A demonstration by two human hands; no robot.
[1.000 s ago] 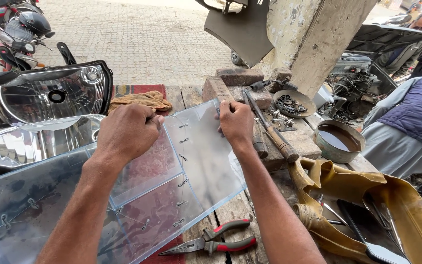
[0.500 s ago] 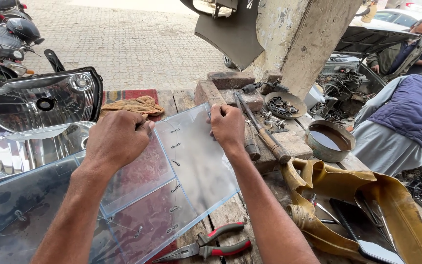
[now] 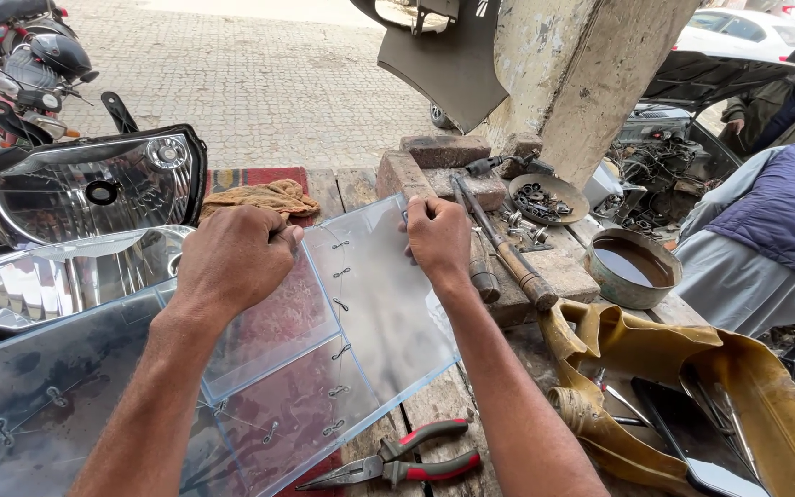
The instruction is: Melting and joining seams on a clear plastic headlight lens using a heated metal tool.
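Setting: outdoor workshop on a brick-paved yard, with a rough wooden workbench [image 3: 434, 405] set against a concrete pillar [image 3: 591, 74].
Held piece: clear plastic headlight lens [image 3: 324, 359], cracked into sections and stitched together with small wire staples along the seam; it lies flat on the bench under both hands.
Left hand: left hand [image 3: 232, 262] is closed over the lens's far edge, fingers curled and pressing down, apparently to steady the larger section.
Right hand: right hand [image 3: 439, 239] pinches the far corner of the smaller section, thumb and fingers pressed together on the plastic, seemingly to keep the two sections aligned at the seam.
Beyond the left hand: headlight reflector housings [image 3: 85, 198] and a tan rag [image 3: 259, 195], just past the grip.
Beside the right hand: hammer [image 3: 508, 253] lying just right of it, with bricks [image 3: 443, 152] and a dish of small metal parts [image 3: 545, 198] beyond.
Near side of the grip: red-handled needle-nose pliers [image 3: 407, 456] lying at the lens's near edge, within reach.
Far right: metal bowl of dark liquid [image 3: 632, 267]; another person in a blue vest [image 3: 775, 221] stands well apart.
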